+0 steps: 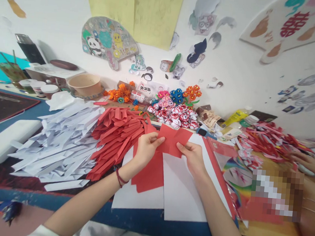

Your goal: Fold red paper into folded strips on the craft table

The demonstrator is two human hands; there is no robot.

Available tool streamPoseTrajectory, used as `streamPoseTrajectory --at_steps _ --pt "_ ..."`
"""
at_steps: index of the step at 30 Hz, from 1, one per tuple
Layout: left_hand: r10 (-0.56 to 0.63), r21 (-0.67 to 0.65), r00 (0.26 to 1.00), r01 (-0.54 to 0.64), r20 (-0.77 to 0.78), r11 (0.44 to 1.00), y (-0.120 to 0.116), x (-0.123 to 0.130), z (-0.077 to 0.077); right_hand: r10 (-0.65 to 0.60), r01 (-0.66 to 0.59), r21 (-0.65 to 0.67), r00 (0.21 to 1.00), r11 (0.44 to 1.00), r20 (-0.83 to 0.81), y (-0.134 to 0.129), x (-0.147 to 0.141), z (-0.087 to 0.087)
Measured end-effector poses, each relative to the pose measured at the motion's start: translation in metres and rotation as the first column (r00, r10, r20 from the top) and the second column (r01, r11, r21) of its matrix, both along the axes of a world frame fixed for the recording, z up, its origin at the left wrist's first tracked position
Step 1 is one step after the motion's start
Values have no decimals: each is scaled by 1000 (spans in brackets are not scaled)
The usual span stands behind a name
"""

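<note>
A red sheet of paper (174,138) is stretched between my two hands above the table. My left hand (146,148) pinches its left edge, thumb on top. On the opposite edge, my right hand (194,156) grips it between thumb and fingers. Underneath lie more red paper (151,174) and white sheets (185,194). Left of my hands is a big pile of folded red paper strips (118,129), and beyond it a pile of folded white paper strips (61,142).
Red-and-white paper flowers (181,116) and a tan bowl (84,84) stand along the wall. A white power bank (9,140) lies at the left; glue-gun-like blue tool (8,209) below. At right, another person's hand (310,164) works beside red strips (274,141).
</note>
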State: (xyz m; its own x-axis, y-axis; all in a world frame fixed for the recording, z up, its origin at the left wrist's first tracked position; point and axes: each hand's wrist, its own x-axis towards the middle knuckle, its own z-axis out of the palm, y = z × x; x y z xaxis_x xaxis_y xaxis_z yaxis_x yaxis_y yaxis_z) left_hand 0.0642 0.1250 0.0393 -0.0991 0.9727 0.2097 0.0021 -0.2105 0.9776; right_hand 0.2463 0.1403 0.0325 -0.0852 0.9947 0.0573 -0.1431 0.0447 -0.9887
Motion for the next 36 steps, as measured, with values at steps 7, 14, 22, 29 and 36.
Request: streamPoseTrajectory --at_steps 7,14,22,29,36 --pt "33 25 999 -32 -27 999 -3 2 3 -18 18 10 1000 1000 5 -1 -2 2" --pt "121 17 987 -123 103 992 3 -8 4 -155 155 34 988 987 -6 5 9 2" --pt "19 71 1000 -18 -22 997 -1 -4 7 15 -27 40 961 999 275 5 6 2" --pt "56 62 976 -44 -212 997 -3 3 -3 83 -165 116 855 979 511 0 3 3" --pt "128 93 913 -100 -386 991 3 -3 -3 190 -259 111 886 959 423 -1 7 8"
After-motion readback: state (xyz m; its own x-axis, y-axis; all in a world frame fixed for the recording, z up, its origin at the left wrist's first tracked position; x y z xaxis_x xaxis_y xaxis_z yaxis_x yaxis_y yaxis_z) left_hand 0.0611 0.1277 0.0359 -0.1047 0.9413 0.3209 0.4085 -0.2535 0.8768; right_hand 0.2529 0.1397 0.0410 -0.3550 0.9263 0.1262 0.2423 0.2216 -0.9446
